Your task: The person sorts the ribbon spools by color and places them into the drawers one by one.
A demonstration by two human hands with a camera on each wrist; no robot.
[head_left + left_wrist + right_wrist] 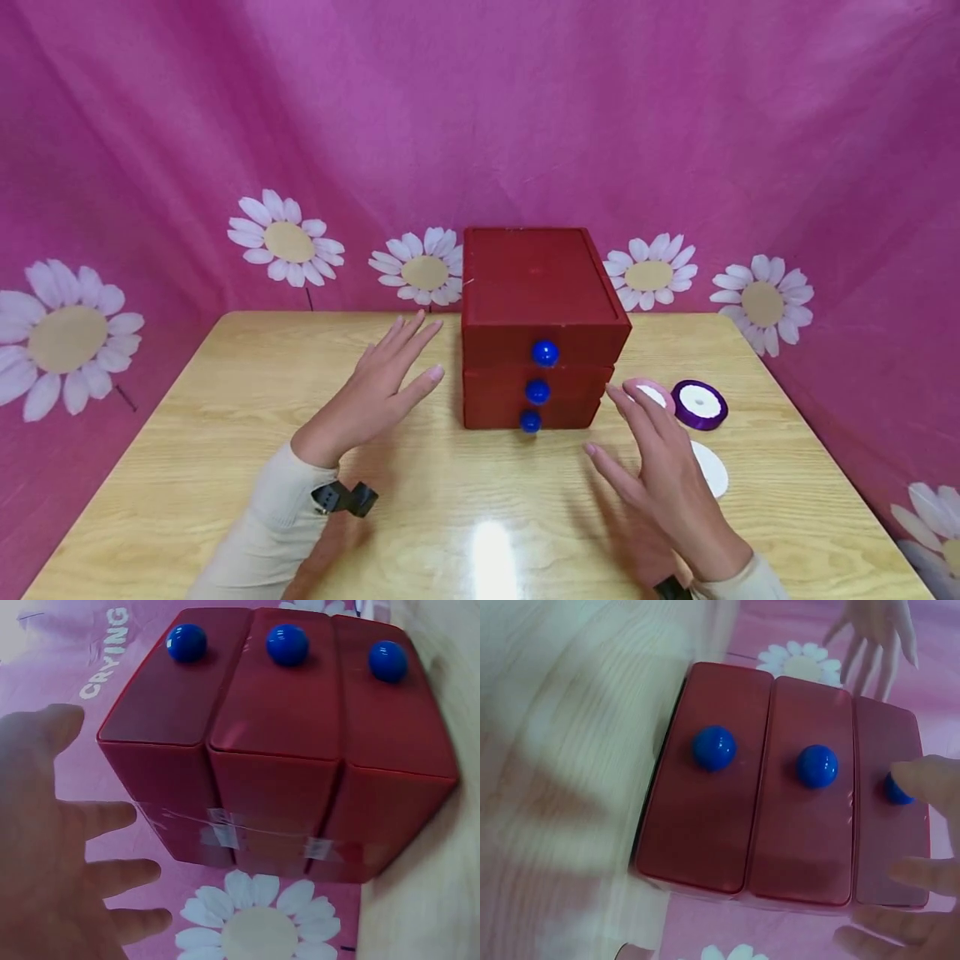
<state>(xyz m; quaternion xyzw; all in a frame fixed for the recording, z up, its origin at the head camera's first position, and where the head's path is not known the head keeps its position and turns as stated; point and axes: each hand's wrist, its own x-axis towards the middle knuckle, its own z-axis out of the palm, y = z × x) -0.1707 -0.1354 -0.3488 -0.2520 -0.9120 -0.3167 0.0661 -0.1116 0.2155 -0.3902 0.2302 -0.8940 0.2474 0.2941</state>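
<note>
A red three-drawer box (pixel 540 279) stands upright on the table, each drawer front bearing a round blue knob (pixel 545 353). All the drawers look closed. My left hand (pixel 371 400) hovers left of the box, fingers straight and holding nothing; the left wrist view shows its spread fingers (pixel 124 874) apart from the box's side. To the box's front right is my right hand (pixel 667 479), relaxed and holding nothing. In the right wrist view, its thumb (pixel 915 776) overlaps one knob; whether they touch I cannot tell from that view, but the head view shows them apart.
Beside my right hand lie a purple ribbon spool (pixel 700 405), a pink ribbon spool (pixel 651 385) and a white disc (pixel 710 468), the last two partly hidden by the hand. A pink curtain (pixel 525 108) with daisies surrounds the wooden table (pixel 420 517).
</note>
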